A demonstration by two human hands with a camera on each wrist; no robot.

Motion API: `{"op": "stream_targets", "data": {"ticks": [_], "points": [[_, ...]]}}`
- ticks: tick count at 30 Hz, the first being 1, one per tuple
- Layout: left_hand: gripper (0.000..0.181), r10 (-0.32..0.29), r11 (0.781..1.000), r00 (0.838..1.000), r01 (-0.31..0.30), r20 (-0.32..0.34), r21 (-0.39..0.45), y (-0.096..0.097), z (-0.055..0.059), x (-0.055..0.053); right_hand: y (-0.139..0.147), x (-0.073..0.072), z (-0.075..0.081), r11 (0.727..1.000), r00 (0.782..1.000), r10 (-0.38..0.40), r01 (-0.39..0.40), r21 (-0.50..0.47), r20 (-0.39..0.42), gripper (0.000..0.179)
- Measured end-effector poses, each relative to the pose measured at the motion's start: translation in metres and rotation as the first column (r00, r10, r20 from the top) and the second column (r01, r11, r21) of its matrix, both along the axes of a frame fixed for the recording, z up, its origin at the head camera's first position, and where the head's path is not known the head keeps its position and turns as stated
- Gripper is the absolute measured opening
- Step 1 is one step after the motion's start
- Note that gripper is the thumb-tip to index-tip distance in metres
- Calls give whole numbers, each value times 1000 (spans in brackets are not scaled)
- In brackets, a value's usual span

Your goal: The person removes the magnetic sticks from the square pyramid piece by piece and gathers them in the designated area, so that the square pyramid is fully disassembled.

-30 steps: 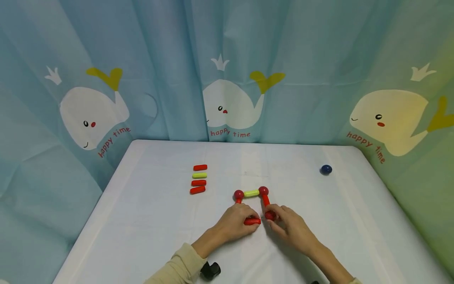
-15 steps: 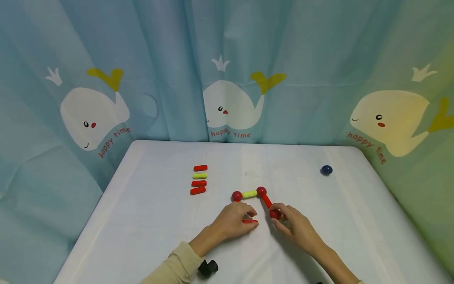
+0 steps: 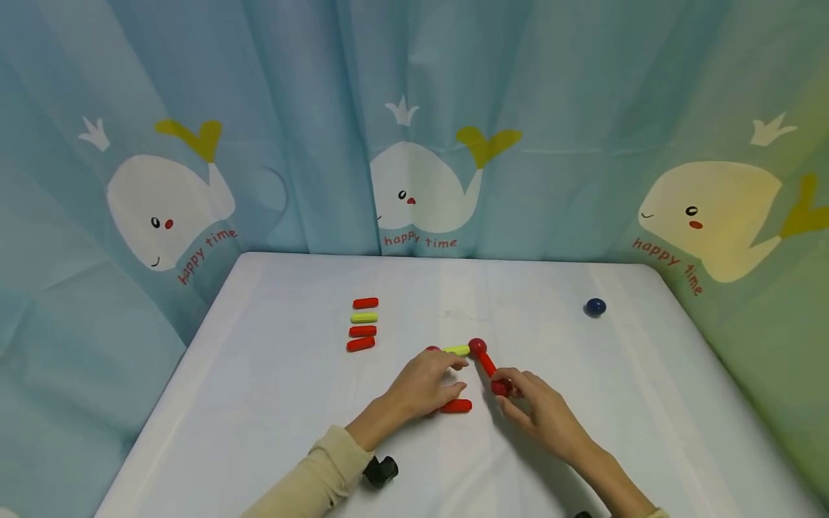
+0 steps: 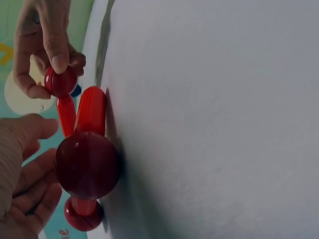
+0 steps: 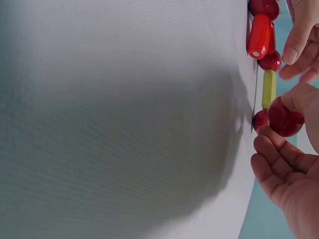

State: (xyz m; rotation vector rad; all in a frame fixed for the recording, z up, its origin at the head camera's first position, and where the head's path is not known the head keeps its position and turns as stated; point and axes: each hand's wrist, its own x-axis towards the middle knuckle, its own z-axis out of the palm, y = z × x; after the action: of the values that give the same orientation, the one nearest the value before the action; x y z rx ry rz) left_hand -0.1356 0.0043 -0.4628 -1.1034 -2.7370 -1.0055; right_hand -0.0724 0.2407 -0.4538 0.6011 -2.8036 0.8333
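A: Entry one: your hands?
B: Your right hand (image 3: 540, 416) pinches the near-right red ball (image 5: 287, 119) between thumb and fingers. Your left hand (image 3: 414, 388) is spread wide, thumb clear of the fingers, holding nothing; whether a fingertip touches a part, cannot tell.

A: The piece between them?
B: A slanting red rod (image 3: 487, 365) runs from the ball you hold to the far-right red ball (image 3: 477, 347). A yellow-green rod (image 3: 458, 350) links that to the far-left red ball (image 4: 82, 217), mostly behind your left hand in the head view. A side red rod (image 4: 83, 205) runs between it and the near-left red ball (image 4: 88, 167). From there a front red rod (image 3: 457, 406) points toward your right hand, its end apart from the ball you hold.

A: Further out?
B: Left of the piece, three separate red rods (image 3: 363, 331) and one lime rod (image 3: 364, 317) lie in a column, lime second from the far end. A dark blue ball (image 3: 595, 307) sits well apart, far right on the white tabletop (image 3: 259, 403). Beside your left sleeve (image 3: 317, 471), a black object (image 3: 381, 472), unidentified. Behind: a whale-print curtain (image 3: 311, 86).
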Motion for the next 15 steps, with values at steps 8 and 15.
{"op": "stream_targets", "data": {"ticks": [8,15], "points": [[44,-104,986,991,92,-82,-137,15,6,-16,3,-1,2,999,999,34,-33,-35,26,41],[39,-163,963,983,139,-88,-229,23,7,-26,3,0,0,996,998,69,-69,-55,6,41]]}}
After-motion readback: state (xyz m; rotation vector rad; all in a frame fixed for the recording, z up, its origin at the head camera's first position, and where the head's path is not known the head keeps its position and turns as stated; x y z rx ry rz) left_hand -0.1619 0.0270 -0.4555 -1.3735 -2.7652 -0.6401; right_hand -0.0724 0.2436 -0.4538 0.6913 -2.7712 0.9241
